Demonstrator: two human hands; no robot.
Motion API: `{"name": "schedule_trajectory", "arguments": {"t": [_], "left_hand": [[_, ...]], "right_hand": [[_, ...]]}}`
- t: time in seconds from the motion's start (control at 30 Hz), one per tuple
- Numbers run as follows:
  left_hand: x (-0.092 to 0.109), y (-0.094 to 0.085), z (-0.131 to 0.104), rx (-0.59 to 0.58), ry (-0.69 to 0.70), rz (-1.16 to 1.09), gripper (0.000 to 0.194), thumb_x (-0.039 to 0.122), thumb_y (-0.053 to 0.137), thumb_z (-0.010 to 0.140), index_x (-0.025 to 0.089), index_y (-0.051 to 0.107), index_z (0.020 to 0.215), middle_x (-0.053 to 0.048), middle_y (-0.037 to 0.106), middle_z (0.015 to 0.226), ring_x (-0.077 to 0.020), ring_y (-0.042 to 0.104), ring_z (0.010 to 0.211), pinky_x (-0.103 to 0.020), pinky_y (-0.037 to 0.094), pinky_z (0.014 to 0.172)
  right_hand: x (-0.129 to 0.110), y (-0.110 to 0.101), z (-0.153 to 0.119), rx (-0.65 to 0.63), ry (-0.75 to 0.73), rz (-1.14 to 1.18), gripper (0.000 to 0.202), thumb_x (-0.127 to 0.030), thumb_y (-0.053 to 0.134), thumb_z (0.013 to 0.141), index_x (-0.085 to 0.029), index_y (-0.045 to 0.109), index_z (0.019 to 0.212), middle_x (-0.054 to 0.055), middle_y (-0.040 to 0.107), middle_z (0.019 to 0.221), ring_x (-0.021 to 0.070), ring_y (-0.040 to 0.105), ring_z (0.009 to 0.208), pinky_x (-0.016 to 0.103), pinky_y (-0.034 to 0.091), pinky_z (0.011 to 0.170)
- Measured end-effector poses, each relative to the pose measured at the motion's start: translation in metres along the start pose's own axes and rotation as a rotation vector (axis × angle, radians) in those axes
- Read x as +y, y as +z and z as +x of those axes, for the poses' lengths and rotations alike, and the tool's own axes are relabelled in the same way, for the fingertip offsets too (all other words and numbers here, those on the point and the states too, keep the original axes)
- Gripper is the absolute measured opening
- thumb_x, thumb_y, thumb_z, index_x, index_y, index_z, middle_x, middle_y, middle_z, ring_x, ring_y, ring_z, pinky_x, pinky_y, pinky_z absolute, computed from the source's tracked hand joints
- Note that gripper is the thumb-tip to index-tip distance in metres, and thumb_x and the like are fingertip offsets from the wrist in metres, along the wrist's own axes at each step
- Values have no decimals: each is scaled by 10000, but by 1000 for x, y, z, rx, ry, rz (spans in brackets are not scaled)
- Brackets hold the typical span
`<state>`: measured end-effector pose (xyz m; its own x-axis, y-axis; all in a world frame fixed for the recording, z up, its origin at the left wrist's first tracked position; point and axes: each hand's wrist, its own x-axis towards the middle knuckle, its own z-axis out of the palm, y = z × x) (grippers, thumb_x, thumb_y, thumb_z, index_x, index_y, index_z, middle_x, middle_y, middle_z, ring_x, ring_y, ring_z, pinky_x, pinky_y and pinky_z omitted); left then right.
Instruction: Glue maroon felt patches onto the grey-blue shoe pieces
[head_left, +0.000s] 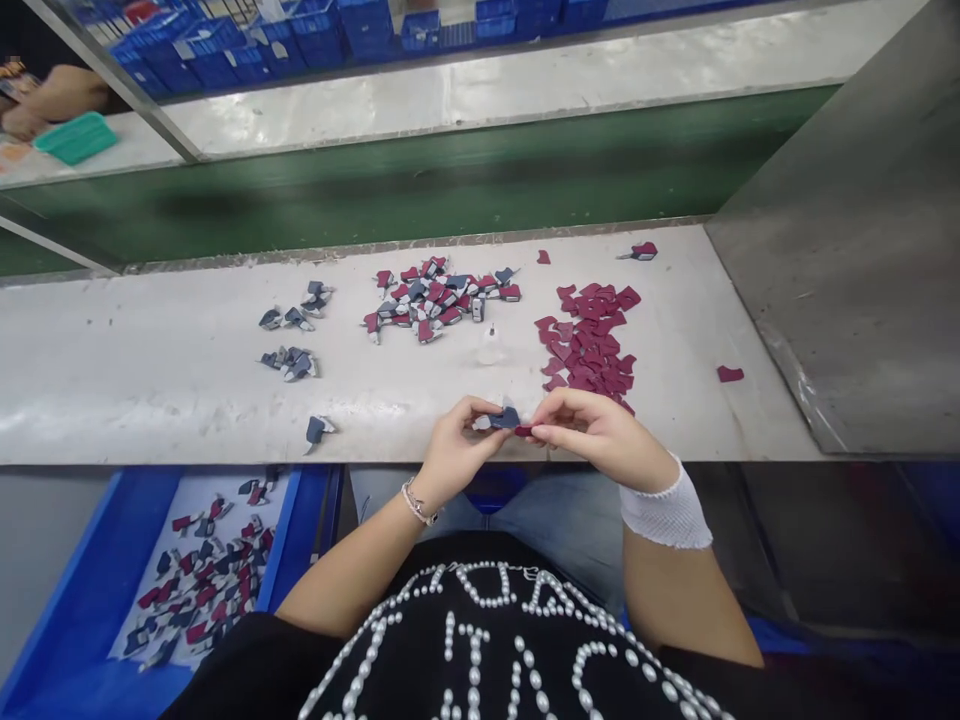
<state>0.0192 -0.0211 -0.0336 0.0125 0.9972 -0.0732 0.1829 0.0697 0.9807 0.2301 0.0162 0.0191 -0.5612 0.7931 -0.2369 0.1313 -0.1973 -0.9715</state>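
Lettering in white beads (474,675) is displayed across the front of a black shirt (414,662), where it is cut off by the lower edge and no whole word can be read with certainty. On the blue bins (367,22), no print can be made out.

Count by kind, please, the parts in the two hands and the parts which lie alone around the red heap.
Blue-grey part in the left hand: 1
Held red piece in the right hand: 1
Lone red pieces: 2
Lone red-and-grey part: 1
Total: 5
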Motion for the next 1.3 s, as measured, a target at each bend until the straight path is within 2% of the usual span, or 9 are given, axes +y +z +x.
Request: {"name": "schedule_trajectory", "arguments": {"t": [0.13,0.3,0.43,0.57,0.7,0.87,1.1,1.3], "left_hand": [[-5,-2,-4,12,5,7,210,282,760,800,198,670,970,-49,706,985,-169,670,955,-289,570,832],[-5,-4,-7,13,34,30,176,203,759,782,205,687,943,-28,711,942,-162,669,920,-317,554,879],[-3,-4,-6,20,48,7,186,151,746,773,198,691,944,-27,720,938,-161,686,920,-317,579,875],[-3,-2,-6,11,23,-74,203,153,740,785,187,674,974,-34,722,959,-154,722,919,-259,627,776],[-2,1,-7,-4,-5,-143,226,170,760,786,173,666,992,-42,730,968,-157,746,911,-275,655,805],[-2,1,-3,-9,-13,-182,237,170,762,793,174,669,1011,-50,737,993,-165,754,931,-282,668,821],[-6,-2,3,-20,13,-159,227,189,741,827,204,682,1046,-42,734,1032,-160,741,996,-277,663,856],[-11,-4,3,-26,46,-60,276,266,772,823,227,683,1081,-38,745,1051,-160,747,956,-283,667,833]], "right_hand": [[0,5,2,-12,23,7,259,-434,736,868,-195,663,935,34,734,802,159,676,756,271,534,683],[-4,10,1,-2,56,15,277,-451,728,866,-193,652,935,51,755,843,180,715,813,289,571,729],[-4,13,4,-8,84,1,283,-439,758,835,-180,643,848,62,756,825,192,722,782,285,571,676],[1,15,11,39,96,-23,280,-412,796,798,-181,638,813,56,750,803,189,713,758,285,560,660],[6,15,17,97,93,-36,236,-394,764,833,-186,654,838,43,748,815,173,708,780,285,560,716],[11,13,23,103,121,-34,216,-374,756,834,-183,657,823,38,740,780,169,702,754,286,564,716],[15,10,34,115,136,-29,243,-397,750,844,-177,647,842,48,742,792,176,704,763,313,575,742],[15,10,36,129,135,-52,216,-361,747,848,-179,635,823,40,737,788,169,695,755,307,564,728]]}}
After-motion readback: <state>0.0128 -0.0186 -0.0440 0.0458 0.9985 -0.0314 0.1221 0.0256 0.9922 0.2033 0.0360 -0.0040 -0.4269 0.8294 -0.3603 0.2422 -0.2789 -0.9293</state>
